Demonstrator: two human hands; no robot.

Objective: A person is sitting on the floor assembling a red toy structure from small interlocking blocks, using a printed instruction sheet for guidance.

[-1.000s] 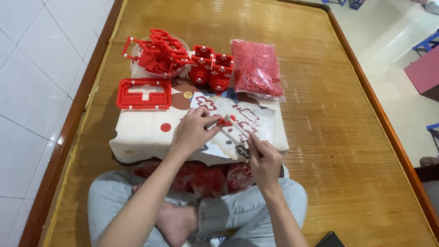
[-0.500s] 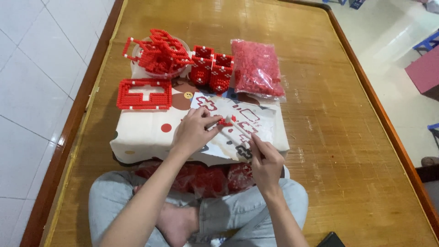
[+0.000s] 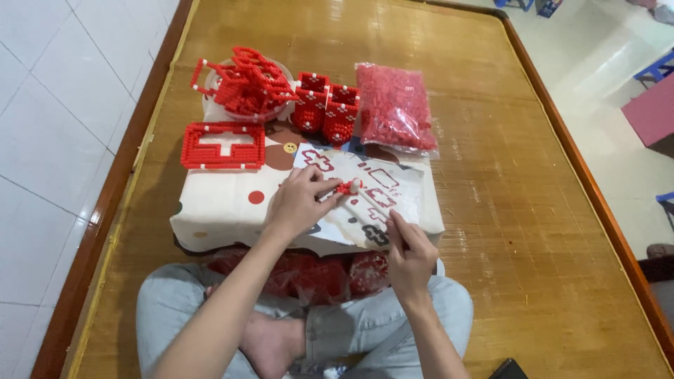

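A clear plastic bag of small red pieces point(image 3: 395, 105) lies just beyond the white printed instruction sheet point(image 3: 365, 193), toward its far right corner.

A small red block piece point(image 3: 345, 187) with a white tip sits against a white instruction sheet point(image 3: 365, 193) printed with red outlines. The flat panel point(image 3: 223, 146) is red with a white cross, the pile of built frames point(image 3: 246, 83) red with white corner studs. The bag of loose bricks point(image 3: 394, 105) is solid red. The cloth point(image 3: 217, 203) is cream with brown and red dots, the woven mat point(image 3: 505, 182) golden brown, the jeans point(image 3: 351, 330) pale blue.
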